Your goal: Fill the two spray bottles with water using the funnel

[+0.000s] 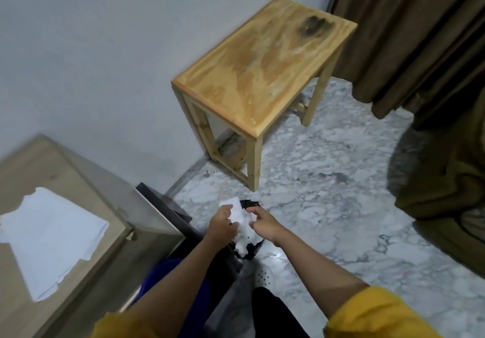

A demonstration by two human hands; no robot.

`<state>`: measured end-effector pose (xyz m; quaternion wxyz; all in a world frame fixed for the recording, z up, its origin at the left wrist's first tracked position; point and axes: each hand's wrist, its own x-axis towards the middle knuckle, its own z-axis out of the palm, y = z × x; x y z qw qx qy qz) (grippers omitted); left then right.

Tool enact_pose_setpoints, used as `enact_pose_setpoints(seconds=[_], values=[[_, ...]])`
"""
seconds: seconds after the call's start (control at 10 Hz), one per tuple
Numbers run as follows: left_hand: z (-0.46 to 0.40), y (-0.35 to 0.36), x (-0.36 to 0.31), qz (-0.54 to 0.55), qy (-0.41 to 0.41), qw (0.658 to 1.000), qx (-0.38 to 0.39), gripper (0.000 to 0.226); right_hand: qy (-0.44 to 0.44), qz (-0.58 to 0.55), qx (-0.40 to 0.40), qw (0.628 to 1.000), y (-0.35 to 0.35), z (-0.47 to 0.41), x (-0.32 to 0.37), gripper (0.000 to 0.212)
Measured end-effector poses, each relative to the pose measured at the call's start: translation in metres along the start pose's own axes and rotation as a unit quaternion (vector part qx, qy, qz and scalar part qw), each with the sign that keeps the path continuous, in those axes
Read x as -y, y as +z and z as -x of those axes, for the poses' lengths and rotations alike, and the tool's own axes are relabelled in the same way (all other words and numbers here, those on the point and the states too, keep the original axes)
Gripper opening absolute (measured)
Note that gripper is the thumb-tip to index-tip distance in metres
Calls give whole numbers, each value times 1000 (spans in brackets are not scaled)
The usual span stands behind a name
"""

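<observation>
Neither spray bottles nor funnel show anywhere here. Down at six o'clock the left hand (223, 223) pinches a crumpled white paper wad (242, 226) over a dark bin (252, 252); the right hand (263, 222) hovers just beside it, fingers loosely curled, holding nothing. The wooden tabletop (262, 69) at twelve o'clock looks wet. The paper is probably soggy, light and tear-prone, so best bunched whole. White sheets (52, 235) lie at nine o'clock.

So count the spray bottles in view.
0. None shows on the wooden table, the floor or the cabinet. The left hand grips white tissue; bottles may be out of frame.
</observation>
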<state>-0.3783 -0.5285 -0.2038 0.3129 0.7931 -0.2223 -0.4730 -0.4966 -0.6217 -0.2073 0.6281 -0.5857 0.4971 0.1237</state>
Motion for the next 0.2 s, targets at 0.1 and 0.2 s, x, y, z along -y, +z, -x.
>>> enact_pose_setpoints(seconds=[0.1, 0.2], values=[[-1, 0, 2, -15, -58, 998, 6, 46, 29, 24, 37, 999, -10, -9, -7, 49], [2, 1, 3, 1, -81, 997, 0, 57, 25, 39, 37, 998, -12, -22, -19, 49]])
